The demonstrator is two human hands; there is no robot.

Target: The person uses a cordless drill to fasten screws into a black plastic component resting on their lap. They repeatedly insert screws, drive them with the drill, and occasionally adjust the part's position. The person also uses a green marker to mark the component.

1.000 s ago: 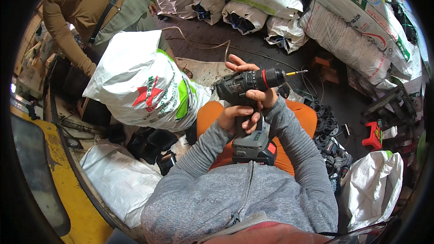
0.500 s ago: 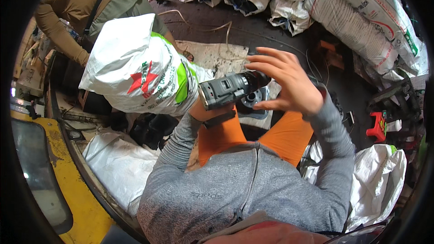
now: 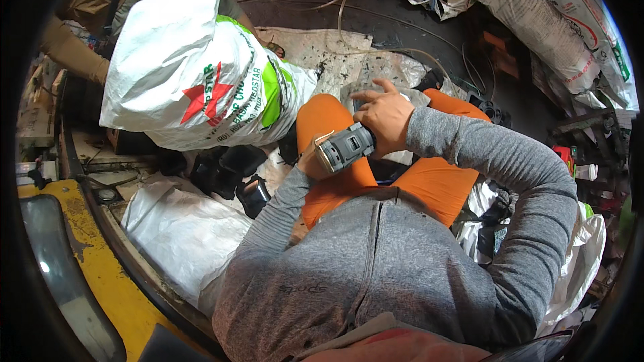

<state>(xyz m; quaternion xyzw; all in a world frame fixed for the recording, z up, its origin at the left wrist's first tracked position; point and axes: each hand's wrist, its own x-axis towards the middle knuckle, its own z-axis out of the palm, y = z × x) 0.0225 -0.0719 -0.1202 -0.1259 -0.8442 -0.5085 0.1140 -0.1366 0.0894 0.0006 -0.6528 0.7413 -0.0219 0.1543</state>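
Observation:
My left hand [image 3: 310,164] is wrapped round the grip of a dark grey cordless drill [image 3: 350,147], mostly hidden beneath the drill's body. The drill lies over my lap with its front end turned away from me. My right hand [image 3: 391,121] is curled over that front end, covering the chuck; its index finger sticks out a little. A greyish part [image 3: 417,98] shows just beyond the right hand, between my knees, too covered to name.
A full white sack [image 3: 168,60] stands at front left, beside a person in brown sleeves [image 3: 77,50]. Black plastic pieces [image 3: 228,167] and a white sack [image 3: 178,234] lie at my left. Stacked sacks [image 3: 537,27] line the far right. A hose [image 3: 342,13] crosses the floor.
My right hand has come down from beside the drill, fingers spread, onto its front end. The drill has tilted and shifted slightly. The view has moved toward my lap.

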